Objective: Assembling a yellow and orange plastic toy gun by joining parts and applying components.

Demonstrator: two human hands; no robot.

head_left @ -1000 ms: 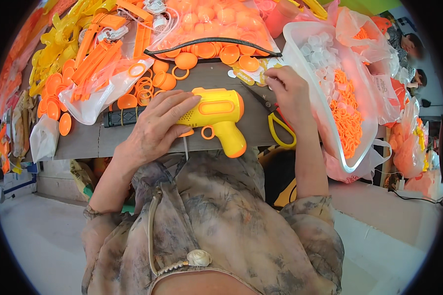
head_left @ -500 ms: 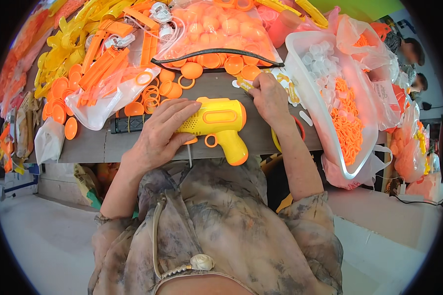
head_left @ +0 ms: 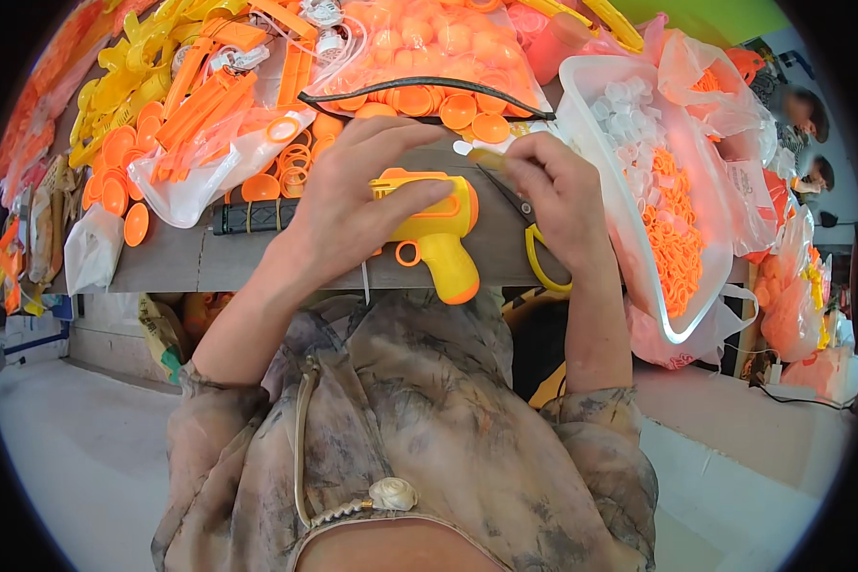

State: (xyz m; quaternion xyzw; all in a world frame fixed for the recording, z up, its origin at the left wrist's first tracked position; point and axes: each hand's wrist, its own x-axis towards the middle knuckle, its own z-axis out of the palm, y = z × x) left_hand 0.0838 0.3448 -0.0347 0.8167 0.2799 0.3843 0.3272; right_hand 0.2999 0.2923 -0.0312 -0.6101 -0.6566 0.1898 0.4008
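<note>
Grey workbench (head_left: 191,262) was buried in orange and yellow plastic parts. Left hand (head_left: 353,205) gripped a yellow toy gun (head_left: 439,234), right hand (head_left: 553,195) pinched a small piece, pale floor (head_left: 76,448) below

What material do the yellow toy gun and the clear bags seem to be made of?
The yellow toy gun under the left hand looks like moulded hard plastic: smooth, evenly coloured, slightly glossy. The clear bags look like thin plastic film: see-through, wrinkled and shiny around the orange parts.
</note>
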